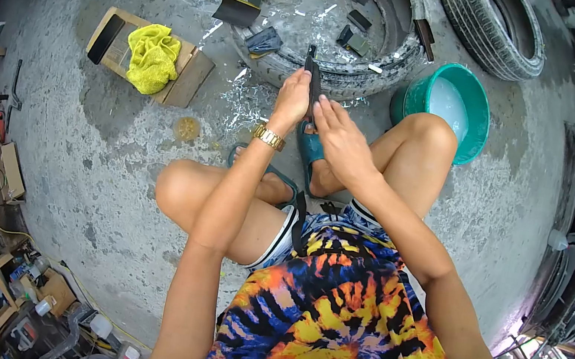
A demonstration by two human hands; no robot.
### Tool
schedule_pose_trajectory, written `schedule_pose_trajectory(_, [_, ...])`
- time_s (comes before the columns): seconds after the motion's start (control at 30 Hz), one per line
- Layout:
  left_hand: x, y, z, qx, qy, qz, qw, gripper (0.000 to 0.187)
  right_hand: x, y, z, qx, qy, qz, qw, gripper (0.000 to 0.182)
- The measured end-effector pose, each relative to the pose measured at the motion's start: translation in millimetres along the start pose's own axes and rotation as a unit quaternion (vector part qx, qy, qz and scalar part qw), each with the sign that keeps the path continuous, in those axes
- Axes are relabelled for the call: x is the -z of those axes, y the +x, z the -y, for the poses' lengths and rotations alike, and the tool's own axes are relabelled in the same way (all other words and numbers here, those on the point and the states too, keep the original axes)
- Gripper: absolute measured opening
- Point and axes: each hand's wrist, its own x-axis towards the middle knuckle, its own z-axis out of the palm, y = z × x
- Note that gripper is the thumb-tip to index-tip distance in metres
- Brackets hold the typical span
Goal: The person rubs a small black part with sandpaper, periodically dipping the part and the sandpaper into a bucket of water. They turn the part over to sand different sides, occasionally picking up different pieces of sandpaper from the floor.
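Observation:
My left hand (291,100), with a gold watch on its wrist, is closed around a narrow black piece (314,87) seen edge-on. The piece stands between my two hands, close to the near rim of a tire (348,82) lying flat on the floor. My right hand (341,141) has its fingers stretched out, the tips against the piece's right side. Whether anything thin lies under those fingers is hidden. Dark flat pieces (236,11) and a dark blue wrapped bundle (264,41) rest on the tire's rim.
To the right stands a green bucket (474,134) of whitish liquid. On the left, a yellow cloth (151,60) lies on a wooden box (187,77). White shavings (242,108) litter the concrete floor (130,177). Another tire (502,33) is at upper right.

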Motion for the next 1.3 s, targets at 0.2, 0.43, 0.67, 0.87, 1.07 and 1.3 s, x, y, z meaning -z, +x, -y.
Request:
schedule_pose_trajectory(0.2, [2,-2,-13,0.025,0.016,0.012,0.999,0.044,1,7,15,0.008,-0.073,0.026,0.997,0.048])
schedule_pose_trajectory(0.43, [12,-9,-42,0.120,-0.128,0.064,0.982,0.030,10,-1,22,-0.011,-0.022,0.016,1.000,0.054])
schedule_pose_trajectory(0.67, [15,2,-44,0.200,-0.194,0.082,0.957,0.028,14,6,11,0.008,-0.030,-0.009,0.999,0.058])
schedule_pose_trajectory(0.87, [10,2,-42,0.215,-0.290,0.084,0.929,0.035,9,-3,23,-0.018,0.028,-0.055,0.998,0.061])
schedule_pose_trajectory(1.07, [8,3,-42,0.203,-0.293,0.089,0.930,0.035,0,-4,22,-0.067,0.054,-0.086,0.993,0.062])
schedule_pose_trajectory(1.3, [18,-5,-49,0.212,-0.297,0.123,0.923,0.032,-2,-5,26,-0.060,0.090,-0.092,0.990,0.065])
